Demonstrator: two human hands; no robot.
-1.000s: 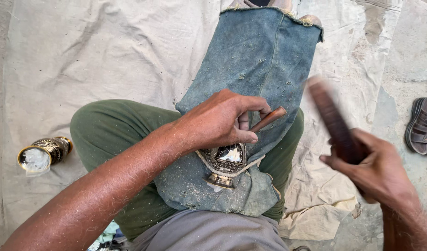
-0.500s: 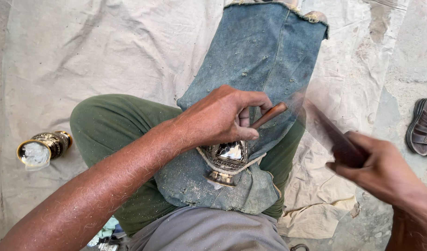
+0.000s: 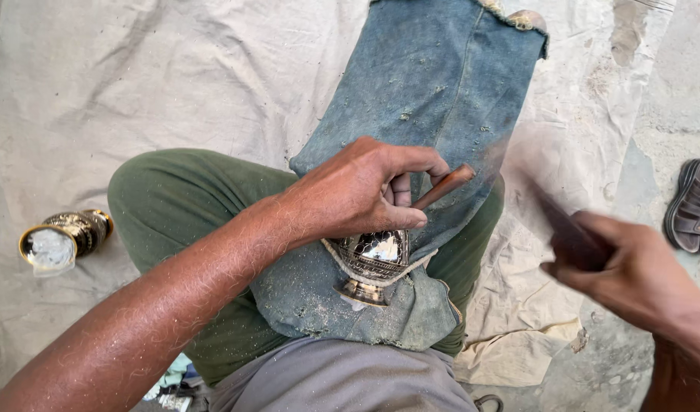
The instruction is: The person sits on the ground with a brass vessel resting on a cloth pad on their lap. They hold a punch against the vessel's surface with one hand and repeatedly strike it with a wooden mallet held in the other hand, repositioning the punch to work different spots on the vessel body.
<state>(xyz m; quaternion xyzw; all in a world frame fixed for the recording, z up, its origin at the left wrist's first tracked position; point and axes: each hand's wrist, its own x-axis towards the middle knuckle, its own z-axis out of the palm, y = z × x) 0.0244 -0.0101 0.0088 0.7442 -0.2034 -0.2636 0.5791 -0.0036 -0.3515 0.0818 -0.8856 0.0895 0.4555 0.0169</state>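
The left hand (image 3: 361,191) pinches a thin brown punch (image 3: 441,187) between thumb and fingers, its grip pressed together, tip set on one engraved metal vase (image 3: 373,263). The vase lies on a dusty denim cloth (image 3: 434,84) over the lap, above green trousers (image 3: 175,198). The right hand (image 3: 632,275), blurred, has its grip wrapped round a dark stick (image 3: 567,233), raised well apart from the punch. A second metal vase (image 3: 64,236) lies on the canvas sheet (image 3: 136,76) at the left. One sandal (image 3: 693,206) sits at the right edge.
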